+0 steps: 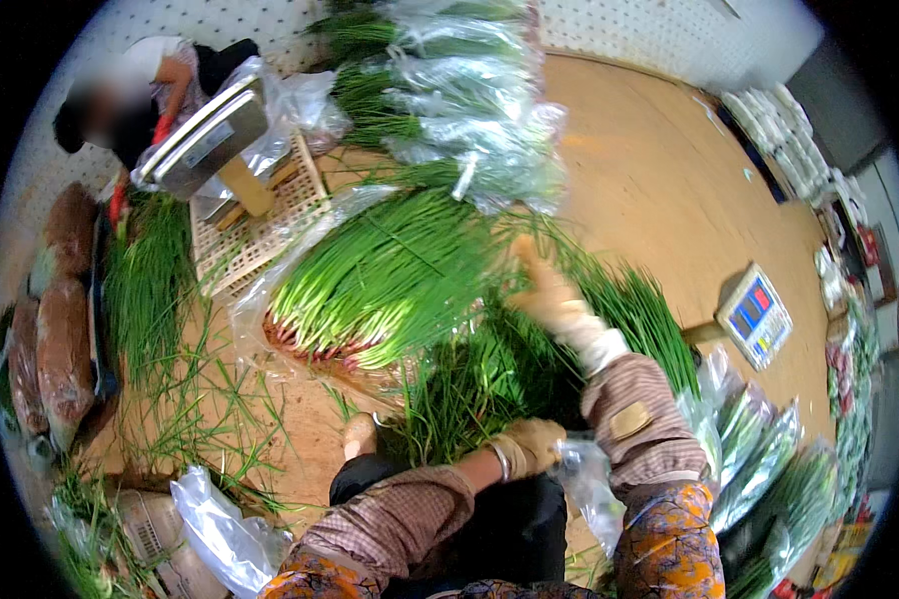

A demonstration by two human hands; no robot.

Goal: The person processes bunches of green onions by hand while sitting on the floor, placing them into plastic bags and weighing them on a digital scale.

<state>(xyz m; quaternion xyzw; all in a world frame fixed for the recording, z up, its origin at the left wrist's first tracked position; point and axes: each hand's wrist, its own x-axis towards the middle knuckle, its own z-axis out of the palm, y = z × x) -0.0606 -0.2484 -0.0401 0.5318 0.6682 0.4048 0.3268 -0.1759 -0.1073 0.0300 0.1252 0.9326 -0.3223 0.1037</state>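
Note:
My left hand [530, 448], in a light glove, is low in the middle of the view. Its fingers are closed at the edge of a clear plastic bag [593, 490] that hangs down beside my knee. Further out, my right hand [545, 290], gloved and blurred by motion, stretches over the green onions with its fingers apart. Left of it, a large bundle of green onions [389, 277] with reddish roots lies on a clear plastic sheet [251, 318]. Loose dark green tops [487, 374] lie between my two hands, and more green onions [637, 314] lie to the right.
A weighing scale [213, 142] stands on an upturned plastic crate [262, 247]; a person [172, 82] crouches behind it. Bagged green onions [472, 97] are stacked at the back. Another scale display [757, 316] stands right, near more filled bags [757, 457]. Scraps [217, 419] litter the left floor.

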